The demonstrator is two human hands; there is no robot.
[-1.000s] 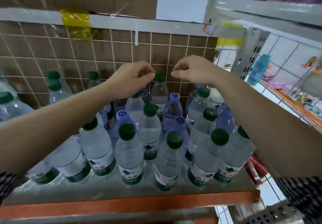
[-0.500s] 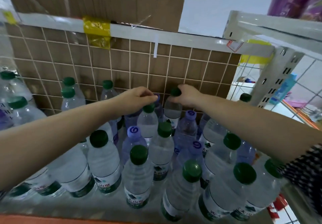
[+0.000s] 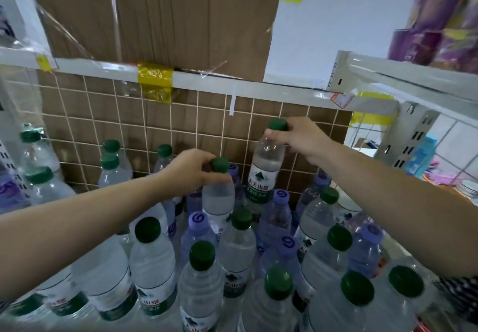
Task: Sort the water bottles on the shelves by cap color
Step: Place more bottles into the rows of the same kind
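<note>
1. Up by the grid [image 3: 181, 124], the right hand [image 3: 297, 137] pinched the upper bottle [image 3: 262, 176] at its green cap, above the other bottles [image 3: 238, 249].
2. The left hand [image 3: 191, 174] curled its fingers round the cap of the lower bottle [image 3: 218, 199], mid-shelf.

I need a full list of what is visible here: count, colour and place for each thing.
Clear plastic water bottles with green caps: about fifteen, green caps, spread front to back.
Clear plastic water bottles with lilac caps: at least six, lilac caps, mixed in at middle and right.
Wire grid panel: one, cream, behind the bottles.
Brown cardboard sheet: one, brown, behind the grid and above it.
Yellow tape pieces: several, yellow, mostly along the grid's top.
Purple packages: count unclear, purple, top right.
Left hand: one, grips the green cap of a back-middle bottle.
Right hand: one, holds a green-capped bottle by its neck, raised.
</note>
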